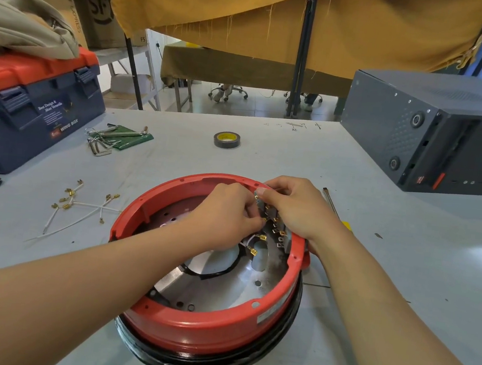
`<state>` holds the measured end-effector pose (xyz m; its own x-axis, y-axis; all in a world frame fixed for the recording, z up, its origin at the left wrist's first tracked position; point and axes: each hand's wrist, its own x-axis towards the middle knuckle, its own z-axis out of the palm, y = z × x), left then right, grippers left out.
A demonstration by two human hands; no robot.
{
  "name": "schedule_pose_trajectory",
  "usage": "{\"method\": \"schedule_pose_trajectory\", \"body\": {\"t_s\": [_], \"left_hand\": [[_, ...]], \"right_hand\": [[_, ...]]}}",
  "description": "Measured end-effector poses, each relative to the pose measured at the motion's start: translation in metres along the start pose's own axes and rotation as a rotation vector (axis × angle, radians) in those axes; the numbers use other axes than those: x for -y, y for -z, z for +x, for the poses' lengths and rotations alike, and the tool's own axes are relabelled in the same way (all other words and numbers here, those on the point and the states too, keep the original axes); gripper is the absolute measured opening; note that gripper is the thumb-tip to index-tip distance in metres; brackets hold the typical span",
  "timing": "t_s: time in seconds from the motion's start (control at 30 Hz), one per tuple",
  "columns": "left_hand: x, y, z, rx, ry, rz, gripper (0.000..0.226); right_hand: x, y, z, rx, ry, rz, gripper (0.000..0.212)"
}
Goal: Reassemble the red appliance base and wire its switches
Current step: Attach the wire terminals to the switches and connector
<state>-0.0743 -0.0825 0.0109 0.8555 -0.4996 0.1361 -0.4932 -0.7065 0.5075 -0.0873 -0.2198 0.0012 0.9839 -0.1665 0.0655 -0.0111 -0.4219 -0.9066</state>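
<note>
The round red appliance base (205,323) lies open side up on the grey table, with a metal plate and black gasket inside. A row of switches (277,231) with brass terminals sits along its inner right wall. My left hand (228,210) reaches inside and pinches a white wire's brass connector against the upper switch terminals. My right hand (293,206) curls over the rim and grips the switch block from outside. More wires with brass connectors (256,244) hang loose inside the base.
Loose white wires with brass spade connectors (81,205) lie left of the base. Hex keys (114,137) on a green pouch, black tape roll (226,139), a screwdriver (334,209), a red-and-blue toolbox (35,109) and a dark computer case (433,130) stand around.
</note>
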Motion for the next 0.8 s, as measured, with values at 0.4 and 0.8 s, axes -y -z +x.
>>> {"method": "schedule_pose_trajectory", "body": {"t_s": [0.4, 0.8], "left_hand": [[0.002, 0.006, -0.002, 0.071, 0.046, -0.146, 0.02], [0.005, 0.011, -0.003, 0.077, -0.054, -0.003, 0.022]], "right_hand": [[-0.001, 0.0, 0.0, -0.001, 0.001, -0.003, 0.017], [-0.002, 0.001, 0.001, 0.01, 0.013, -0.019, 0.018]]}}
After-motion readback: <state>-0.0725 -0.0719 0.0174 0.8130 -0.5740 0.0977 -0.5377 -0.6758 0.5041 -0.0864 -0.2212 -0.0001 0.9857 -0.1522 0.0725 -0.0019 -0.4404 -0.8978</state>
